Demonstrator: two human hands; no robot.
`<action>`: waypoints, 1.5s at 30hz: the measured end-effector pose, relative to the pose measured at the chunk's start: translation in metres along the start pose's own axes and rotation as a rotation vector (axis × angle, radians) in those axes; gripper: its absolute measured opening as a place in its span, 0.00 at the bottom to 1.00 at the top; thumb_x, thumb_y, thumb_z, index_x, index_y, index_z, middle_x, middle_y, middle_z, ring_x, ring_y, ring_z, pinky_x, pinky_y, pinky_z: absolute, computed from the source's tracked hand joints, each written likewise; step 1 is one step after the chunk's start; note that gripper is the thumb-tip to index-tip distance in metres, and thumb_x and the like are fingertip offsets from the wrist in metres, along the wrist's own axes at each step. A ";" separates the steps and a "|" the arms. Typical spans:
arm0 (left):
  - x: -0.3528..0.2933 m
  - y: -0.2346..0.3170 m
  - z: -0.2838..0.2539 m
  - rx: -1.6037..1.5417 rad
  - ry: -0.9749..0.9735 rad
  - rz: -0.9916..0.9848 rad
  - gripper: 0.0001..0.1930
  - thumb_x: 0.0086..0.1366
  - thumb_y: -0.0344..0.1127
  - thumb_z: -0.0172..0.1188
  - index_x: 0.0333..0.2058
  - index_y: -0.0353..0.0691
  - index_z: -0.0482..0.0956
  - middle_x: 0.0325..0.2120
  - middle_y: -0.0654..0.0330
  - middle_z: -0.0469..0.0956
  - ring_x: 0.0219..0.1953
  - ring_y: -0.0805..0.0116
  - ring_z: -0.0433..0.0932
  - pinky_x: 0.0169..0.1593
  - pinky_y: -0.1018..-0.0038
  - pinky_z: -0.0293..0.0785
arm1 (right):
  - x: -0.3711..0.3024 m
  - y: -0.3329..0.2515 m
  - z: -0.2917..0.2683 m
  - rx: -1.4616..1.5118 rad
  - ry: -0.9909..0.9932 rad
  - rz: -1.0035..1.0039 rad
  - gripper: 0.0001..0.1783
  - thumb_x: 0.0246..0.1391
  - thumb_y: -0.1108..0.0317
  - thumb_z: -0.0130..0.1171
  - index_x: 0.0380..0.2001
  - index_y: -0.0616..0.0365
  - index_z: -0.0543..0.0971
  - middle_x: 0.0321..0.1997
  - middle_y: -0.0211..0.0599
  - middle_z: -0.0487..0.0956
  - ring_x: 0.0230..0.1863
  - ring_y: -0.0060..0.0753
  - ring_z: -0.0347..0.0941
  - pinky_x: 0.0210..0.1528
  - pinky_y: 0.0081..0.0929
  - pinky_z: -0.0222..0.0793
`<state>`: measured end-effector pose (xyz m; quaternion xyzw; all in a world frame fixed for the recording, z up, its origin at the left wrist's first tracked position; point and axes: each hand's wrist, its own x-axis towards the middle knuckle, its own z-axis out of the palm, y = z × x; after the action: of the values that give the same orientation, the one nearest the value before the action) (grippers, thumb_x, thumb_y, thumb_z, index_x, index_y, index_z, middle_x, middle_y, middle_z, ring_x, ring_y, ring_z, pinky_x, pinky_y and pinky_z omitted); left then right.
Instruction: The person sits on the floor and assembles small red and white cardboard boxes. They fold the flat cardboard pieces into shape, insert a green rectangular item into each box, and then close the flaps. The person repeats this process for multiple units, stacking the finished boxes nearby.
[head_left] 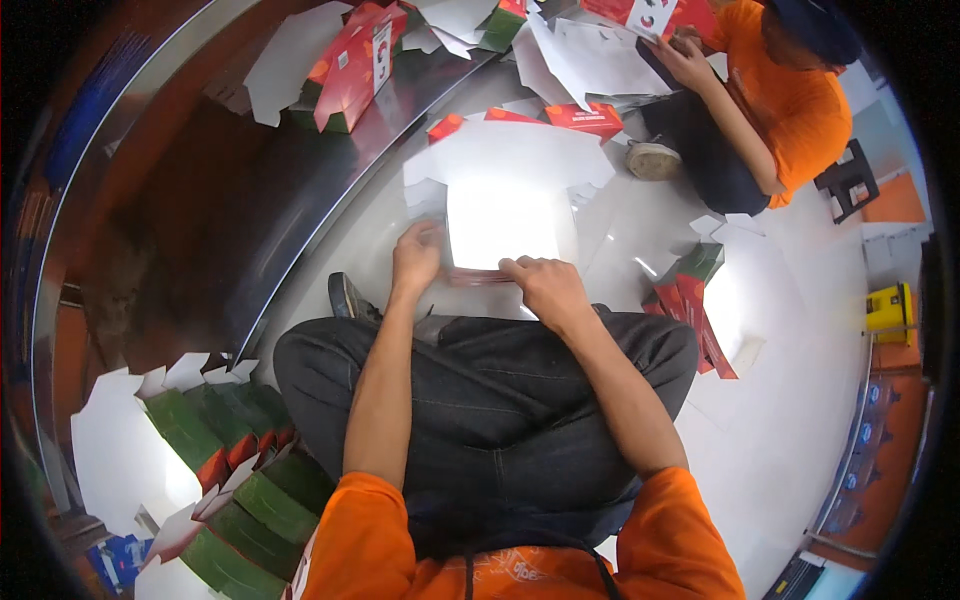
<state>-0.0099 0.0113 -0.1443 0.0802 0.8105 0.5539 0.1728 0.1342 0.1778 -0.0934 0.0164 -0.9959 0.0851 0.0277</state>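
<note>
An opened cardboard box (512,220), white inside with a red outer edge toward me, lies on the floor before my crossed legs. Its wide lid flap spreads away from me. My right hand (550,290) pinches the near wall, thumb and fingers over the edge. At the box's left side my left hand (418,256) is closed, its curled fingers at the side flap; the fingertips are slightly blurred. The box's white inside is overexposed, so its creases are hard to see.
Folded green-and-red boxes (230,430) stand in rows at my lower left. More red cartons (360,65) lie on a metal-edged surface at the upper left. Another box (700,300) sits at right. A co-worker in an orange shirt (810,120) sits at upper right, holding a red carton.
</note>
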 end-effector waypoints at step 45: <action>-0.014 0.011 0.028 0.052 0.170 0.150 0.09 0.57 0.33 0.57 0.33 0.36 0.82 0.31 0.44 0.80 0.36 0.44 0.79 0.42 0.57 0.75 | 0.091 -0.028 0.000 0.343 -0.064 0.241 0.20 0.57 0.61 0.44 0.29 0.68 0.78 0.31 0.64 0.76 0.38 0.65 0.74 0.43 0.51 0.69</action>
<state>0.0131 0.0354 -0.1408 0.0978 0.8280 0.5490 0.0593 0.0442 0.1475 -0.0835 -0.0955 -0.9619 0.2555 -0.0174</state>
